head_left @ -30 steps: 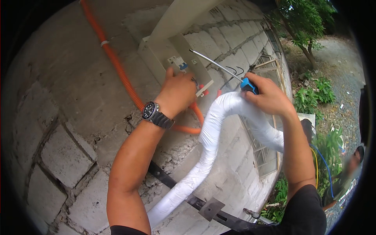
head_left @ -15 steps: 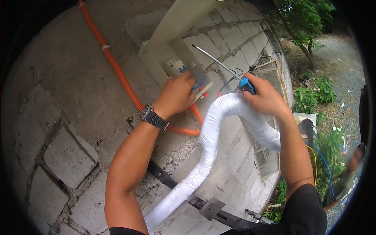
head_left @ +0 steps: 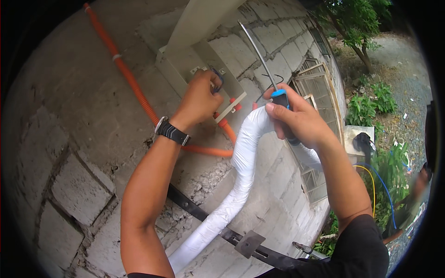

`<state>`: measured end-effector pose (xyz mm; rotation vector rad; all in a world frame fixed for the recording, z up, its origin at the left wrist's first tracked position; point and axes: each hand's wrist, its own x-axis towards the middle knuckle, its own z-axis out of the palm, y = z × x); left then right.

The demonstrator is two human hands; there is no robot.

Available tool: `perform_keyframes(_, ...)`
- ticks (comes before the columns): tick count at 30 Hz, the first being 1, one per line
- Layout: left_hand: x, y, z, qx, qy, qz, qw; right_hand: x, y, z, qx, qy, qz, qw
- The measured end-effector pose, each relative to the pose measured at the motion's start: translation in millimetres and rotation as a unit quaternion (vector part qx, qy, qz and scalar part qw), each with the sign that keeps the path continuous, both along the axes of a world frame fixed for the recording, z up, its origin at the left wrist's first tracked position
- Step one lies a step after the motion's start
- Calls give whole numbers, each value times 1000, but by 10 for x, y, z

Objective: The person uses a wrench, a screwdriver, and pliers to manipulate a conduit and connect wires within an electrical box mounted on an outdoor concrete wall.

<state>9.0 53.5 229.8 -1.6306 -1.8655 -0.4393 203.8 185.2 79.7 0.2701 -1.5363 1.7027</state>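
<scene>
A beige electrical box is fixed to the wall, its cover raised. My left hand, a watch on its wrist, reaches into the box with fingers curled around blue wires. Behind the fingers, the breaker is mostly hidden. My right hand is closed on a screwdriver with a blue and black handle, its long metal shaft pointing up and clear of the box. Just below that hand bends a white-wrapped pipe.
Orange corrugated conduit runs down the wall, and another length enters the box. A black metal bar crosses behind the pipe. A window frame stands to the right. Another person is at the far right, blurred.
My left hand has shifted slightly and gathered the blue wires, which hung lower in the box before. The screwdriver has swung from a slant to nearly upright in my right hand.
</scene>
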Motion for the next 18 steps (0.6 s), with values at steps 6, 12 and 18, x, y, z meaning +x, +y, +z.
perform_keyframes(6, -111, -129, 18, -19, -12, -126, 992, -445, -211, 150, -155, 74, 98, 980)
perform_keyframes(12, -91, -198, 27, -78, -31, -133, 988, -854, -309, 572, -251, 50, 150, 955)
perform_keyframes(18, -50, -204, 157, -88, 71, -110, 987, -1089, -265, 637, -165, 137, 129, 968)
